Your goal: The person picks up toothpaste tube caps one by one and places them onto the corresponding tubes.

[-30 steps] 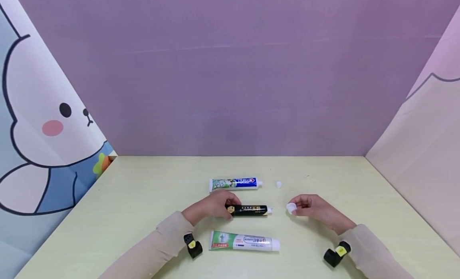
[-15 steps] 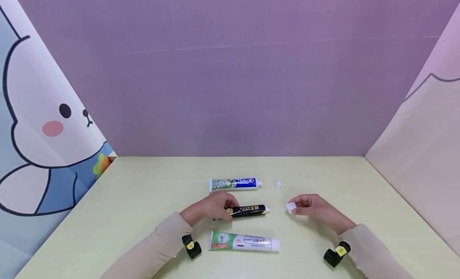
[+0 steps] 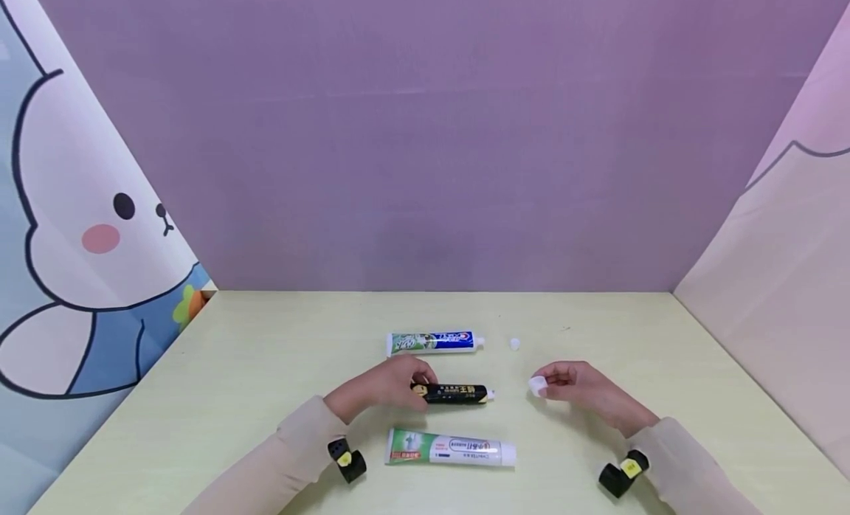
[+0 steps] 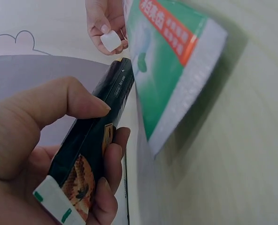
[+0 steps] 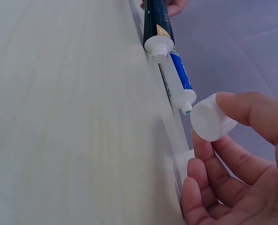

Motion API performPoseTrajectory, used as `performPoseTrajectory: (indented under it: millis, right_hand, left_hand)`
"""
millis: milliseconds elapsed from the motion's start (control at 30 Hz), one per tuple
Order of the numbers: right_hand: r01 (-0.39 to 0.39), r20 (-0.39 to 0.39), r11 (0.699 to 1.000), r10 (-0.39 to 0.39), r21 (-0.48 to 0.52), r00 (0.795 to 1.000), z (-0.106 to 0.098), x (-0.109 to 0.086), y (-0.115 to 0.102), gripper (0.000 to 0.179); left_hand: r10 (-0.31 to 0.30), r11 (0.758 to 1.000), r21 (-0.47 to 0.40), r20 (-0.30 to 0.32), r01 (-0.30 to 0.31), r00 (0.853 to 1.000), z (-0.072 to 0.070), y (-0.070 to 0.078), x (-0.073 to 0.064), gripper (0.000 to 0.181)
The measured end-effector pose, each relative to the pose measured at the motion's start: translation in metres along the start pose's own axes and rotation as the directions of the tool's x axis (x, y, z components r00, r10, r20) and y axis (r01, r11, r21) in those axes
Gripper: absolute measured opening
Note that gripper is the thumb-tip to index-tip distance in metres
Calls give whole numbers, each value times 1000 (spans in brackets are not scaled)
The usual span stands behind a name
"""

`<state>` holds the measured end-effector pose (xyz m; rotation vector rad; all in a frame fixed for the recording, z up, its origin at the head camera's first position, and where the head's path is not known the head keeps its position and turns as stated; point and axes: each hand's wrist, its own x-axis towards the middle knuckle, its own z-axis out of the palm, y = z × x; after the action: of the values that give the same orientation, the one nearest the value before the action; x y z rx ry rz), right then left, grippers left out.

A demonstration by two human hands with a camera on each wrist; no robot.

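head: left hand [image 3: 385, 386] grips black tube [image 3: 454, 393] mid-table [image 3: 265, 367], between 2 other tubes; bare room toward each side edge | left wrist: fingers curl round its crimped end | right wrist: right hand [image 5: 237, 164] pinches white cap [image 5: 210, 117]; tube's nozzle uncapped

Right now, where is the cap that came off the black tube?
In the head view the white cap is pinched in the right hand, just right of the black tube that the left hand grips; a smaller cap lies behind it.
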<state>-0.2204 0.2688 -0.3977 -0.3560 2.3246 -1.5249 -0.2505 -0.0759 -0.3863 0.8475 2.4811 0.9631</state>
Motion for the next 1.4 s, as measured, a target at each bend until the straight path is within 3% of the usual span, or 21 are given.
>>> performPoseTrajectory:
  millis: [433,633,1200,1400]
  right_hand:
    - [31,-27,999,-32,-40,999,6,-4,-9,33]
    - [49,-49,996,-53,-71,997,8,-2,-12,33]
    - [225,-38,965,-232,-137,972,21,-1,-24,34]
    - [273,-17,947,-280,-168,960,26,1,-30,30]
  left_hand:
    - [66,997,40,-8,-66,998,-2,3,-11,30]
    - [61,997,39,-18,-60,998,-1,1,-14,33]
    - [86,996,36,-92,-83,992,-4,5,-19,30]
    - [119,993,15,-111,-118,987,-6,7,-21,32]
